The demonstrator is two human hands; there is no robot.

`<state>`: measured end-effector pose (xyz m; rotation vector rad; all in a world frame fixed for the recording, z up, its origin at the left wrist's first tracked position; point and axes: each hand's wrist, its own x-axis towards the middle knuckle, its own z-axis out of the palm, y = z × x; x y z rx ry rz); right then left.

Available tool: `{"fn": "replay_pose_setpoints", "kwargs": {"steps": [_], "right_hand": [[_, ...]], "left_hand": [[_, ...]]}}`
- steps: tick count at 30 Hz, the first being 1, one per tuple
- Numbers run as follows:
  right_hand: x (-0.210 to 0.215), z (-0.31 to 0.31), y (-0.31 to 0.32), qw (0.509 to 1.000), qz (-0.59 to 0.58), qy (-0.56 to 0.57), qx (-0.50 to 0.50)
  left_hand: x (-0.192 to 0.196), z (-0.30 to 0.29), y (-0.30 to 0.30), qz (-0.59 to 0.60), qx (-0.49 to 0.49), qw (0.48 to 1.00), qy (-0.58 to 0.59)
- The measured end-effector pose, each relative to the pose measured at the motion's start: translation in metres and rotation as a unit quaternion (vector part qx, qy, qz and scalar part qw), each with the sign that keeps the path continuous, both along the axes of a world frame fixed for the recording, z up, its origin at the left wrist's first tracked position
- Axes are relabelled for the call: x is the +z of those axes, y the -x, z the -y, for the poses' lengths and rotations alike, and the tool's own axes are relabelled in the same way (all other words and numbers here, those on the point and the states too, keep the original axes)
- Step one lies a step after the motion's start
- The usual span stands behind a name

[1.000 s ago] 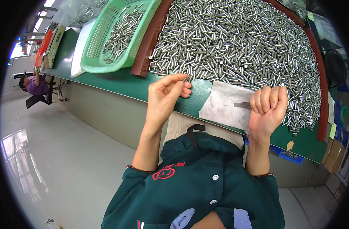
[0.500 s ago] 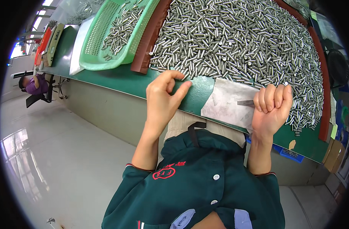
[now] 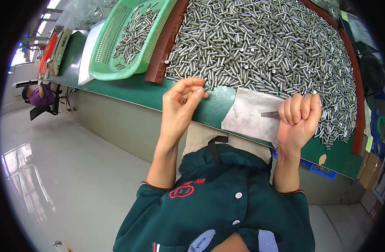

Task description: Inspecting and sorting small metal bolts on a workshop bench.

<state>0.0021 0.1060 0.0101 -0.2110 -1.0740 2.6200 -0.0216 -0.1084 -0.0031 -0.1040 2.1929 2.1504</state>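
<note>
A broad heap of short, shiny metal pins point(image 3: 259, 46) covers the green tabletop. At the heap's near left edge, my left hand point(image 3: 179, 105) is closed in a pinch, the small end of a metal pin point(image 3: 206, 89) showing at its fingertips. My right hand point(image 3: 299, 119) is curled palm up around a flat grey metal strip point(image 3: 269, 114), whose far part is hidden in the fist; its exact kind I cannot make out. Beneath that strip lies a smudged white cloth point(image 3: 249, 111), along the table's front edge.
Left of the heap, a green perforated basket point(image 3: 97, 54) holds more pins. Reddish-brown strips point(image 3: 158, 65) border the heap on both sides. A black fan point(image 3: 372, 71) stands at right, a blue bin point(image 3: 320, 169) below the table edge. Far left, a person in purple point(image 3: 42, 95) sits.
My left thumb and fingers have closed together from an open pinch, now with a pin at their tips. The right hand and its metal strip have stayed nearly still.
</note>
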Motion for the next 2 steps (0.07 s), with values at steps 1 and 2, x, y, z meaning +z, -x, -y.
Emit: {"fn": "replay_pose_setpoints", "kwargs": {"steps": [1, 2], "right_hand": [[-0.0002, -0.0003, -0.0002, 1.0, 0.0, -0.001, 0.001], [-0.0004, -0.0007, -0.0002, 1.0, 0.0, -0.001, 0.002]], "left_hand": [[0.0008, 0.003, 0.0003, 0.026, -0.023, 0.999, -0.001], [0.0024, 0.0075, 0.001, 0.053, -0.046, 0.998, -0.001]]}}
